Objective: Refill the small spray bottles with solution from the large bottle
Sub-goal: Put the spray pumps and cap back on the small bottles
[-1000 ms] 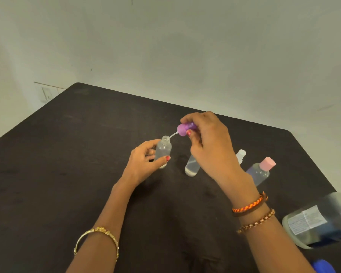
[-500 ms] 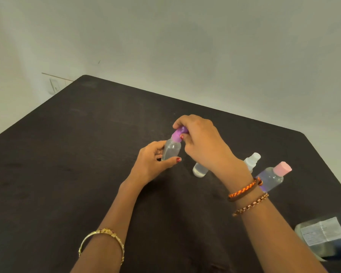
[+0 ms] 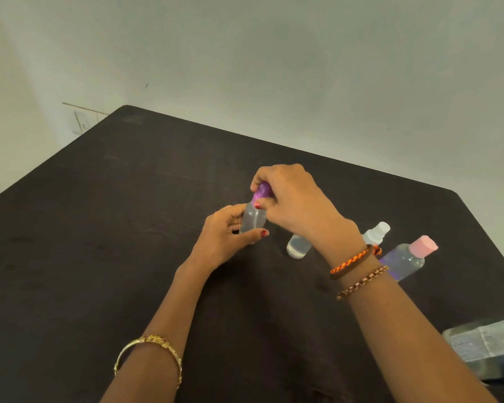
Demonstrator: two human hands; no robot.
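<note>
The large bottle (image 3: 488, 349) is cut off at the right edge.

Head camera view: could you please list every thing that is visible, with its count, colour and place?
small spray bottle: one, clear, table centre, held upright
purple spray cap: one, purple, on top of that bottle
white-capped bottle: one, clear, lying behind the right wrist
pink-capped bottle: one, clear with a purple tint, lying at the right
large bottle: one, clear with white label, right edge, partly cut off
table: one, dark brown
wall: pale
bangle: one, gold, left wrist
bracelets: two, orange and brown, right wrist
left hand: grips the bottle body
right hand: grips the cap
</note>
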